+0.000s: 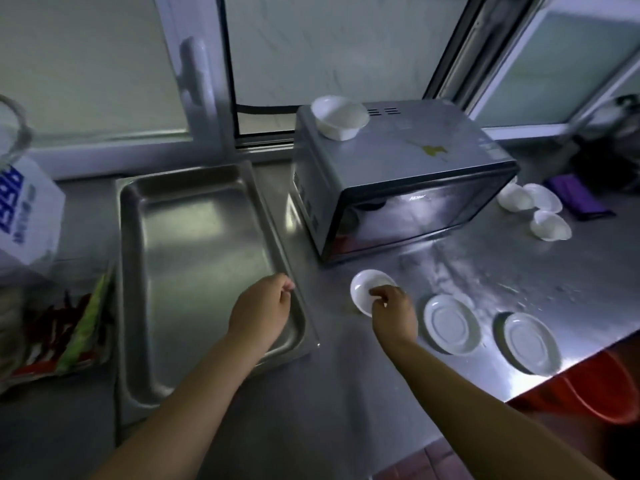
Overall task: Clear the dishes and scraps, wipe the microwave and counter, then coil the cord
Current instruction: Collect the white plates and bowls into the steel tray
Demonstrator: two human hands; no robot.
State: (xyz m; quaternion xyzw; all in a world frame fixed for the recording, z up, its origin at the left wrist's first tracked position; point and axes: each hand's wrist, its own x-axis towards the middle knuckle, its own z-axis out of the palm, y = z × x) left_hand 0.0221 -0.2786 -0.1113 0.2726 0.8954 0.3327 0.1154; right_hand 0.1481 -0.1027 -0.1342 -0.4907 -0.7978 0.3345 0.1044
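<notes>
The right hand [389, 301] pinches the rim of the small round white dish [369, 289] just in front of the shiny silver microwave [398, 174]; it looks light, smooth and breakable, while the left hand [263, 306] hangs loosely curled, holding nothing.

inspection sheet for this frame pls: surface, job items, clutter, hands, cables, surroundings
Surface: stainless steel counter, wet specks in front of the silver microwave.
Job's things: yellow smear and white bowl on the microwave top; small white dish, two white saucers, three white bowls on the counter.
Clutter: empty steel tray, colourful packet, white box, purple cloth.
Hands: left hand curled at the tray rim; right hand pinches the small dish.
Cables: black cord behind the microwave.
Surroundings: window, red bucket.
</notes>
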